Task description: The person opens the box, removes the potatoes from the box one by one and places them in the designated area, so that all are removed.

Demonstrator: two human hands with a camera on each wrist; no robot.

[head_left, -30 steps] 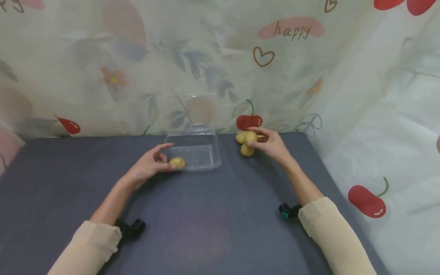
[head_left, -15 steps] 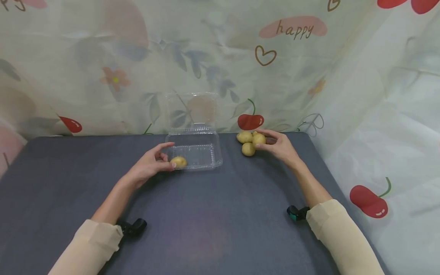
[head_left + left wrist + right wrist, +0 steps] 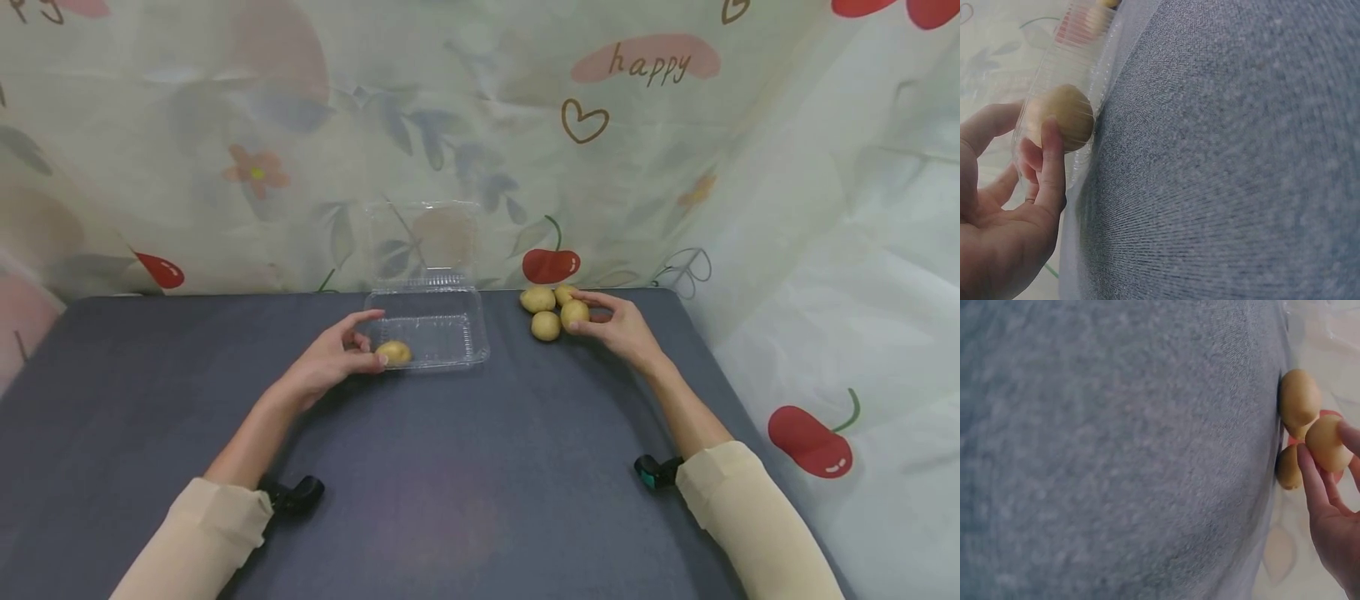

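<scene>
The small yellow potato (image 3: 393,352) lay in the near left corner of the clear plastic clamshell box (image 3: 442,337), whose lid stood open against the patterned backdrop. I saw the left hand (image 3: 330,360) with its thumb and fingers curled round that potato through or over the box's rim; from the left wrist view the thumb (image 3: 1052,156) pressed its side. Across the grey cloth-covered table (image 3: 450,483), the right hand (image 3: 618,327) pinched a second yellow potato (image 3: 574,313) between thumb and fingertips, low among a cluster of three others (image 3: 537,299) near the far right edge. By my reckoning one potato was boxed, one was in hand, and three remained loose outside.
</scene>
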